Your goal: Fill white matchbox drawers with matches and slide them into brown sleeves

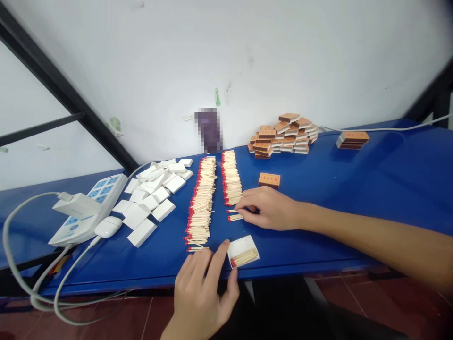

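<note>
My left hand [201, 283] is at the table's front edge, thumb and index finger on either side of the left end of a white matchbox tray [240, 244]. Several red-tipped matches [245, 258] lie in the near half of that tray. Thumb and fingers pinched together, my right hand [267, 208] is at the near end of the right row of matches [231, 179], on the stick ends of a few loose matches [233, 217]. A longer row of matches [201, 198] runs to the left of it. Beyond my right hand lies an orange matchbox sleeve [269, 179].
White matchbox trays [150, 189] are heaped on the left, beside a power strip [106, 189] with chargers and cables. Orange matchboxes [283, 137] are piled at the back right, with a small stack [353, 139] farther right. A pixelated dark object [209, 130] leans on the wall.
</note>
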Tool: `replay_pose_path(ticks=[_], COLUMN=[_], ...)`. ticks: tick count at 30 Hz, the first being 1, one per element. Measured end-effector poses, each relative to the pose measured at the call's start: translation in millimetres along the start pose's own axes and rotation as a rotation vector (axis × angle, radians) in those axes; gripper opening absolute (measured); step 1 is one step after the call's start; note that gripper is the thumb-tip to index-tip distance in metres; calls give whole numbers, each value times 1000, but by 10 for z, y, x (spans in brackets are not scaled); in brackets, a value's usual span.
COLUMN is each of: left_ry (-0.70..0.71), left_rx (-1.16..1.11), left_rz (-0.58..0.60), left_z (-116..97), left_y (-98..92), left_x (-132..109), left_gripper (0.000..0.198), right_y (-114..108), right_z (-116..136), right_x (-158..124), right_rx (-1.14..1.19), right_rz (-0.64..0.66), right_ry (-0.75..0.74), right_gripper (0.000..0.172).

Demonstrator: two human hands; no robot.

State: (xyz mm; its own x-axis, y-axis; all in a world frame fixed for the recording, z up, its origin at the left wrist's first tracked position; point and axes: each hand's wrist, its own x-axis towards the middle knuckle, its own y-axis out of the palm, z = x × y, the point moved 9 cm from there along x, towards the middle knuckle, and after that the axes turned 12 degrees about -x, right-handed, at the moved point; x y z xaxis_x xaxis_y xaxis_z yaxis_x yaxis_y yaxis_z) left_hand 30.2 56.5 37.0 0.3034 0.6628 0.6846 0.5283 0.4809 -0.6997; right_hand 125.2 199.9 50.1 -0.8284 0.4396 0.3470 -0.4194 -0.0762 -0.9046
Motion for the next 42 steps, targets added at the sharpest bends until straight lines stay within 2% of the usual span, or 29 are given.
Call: replay_pose_path(ticks=[42], left_ry=[-3], left_rx=[3], left_rz=[-3], left_z=[-4], left_y=[-7], left_x=[-20], left_gripper=[34], right_y=[44], right_z=[-41], right_x=[-15], right_rx=[-11], right_rz=[14], right_ry=[32], right_gripper=[15])
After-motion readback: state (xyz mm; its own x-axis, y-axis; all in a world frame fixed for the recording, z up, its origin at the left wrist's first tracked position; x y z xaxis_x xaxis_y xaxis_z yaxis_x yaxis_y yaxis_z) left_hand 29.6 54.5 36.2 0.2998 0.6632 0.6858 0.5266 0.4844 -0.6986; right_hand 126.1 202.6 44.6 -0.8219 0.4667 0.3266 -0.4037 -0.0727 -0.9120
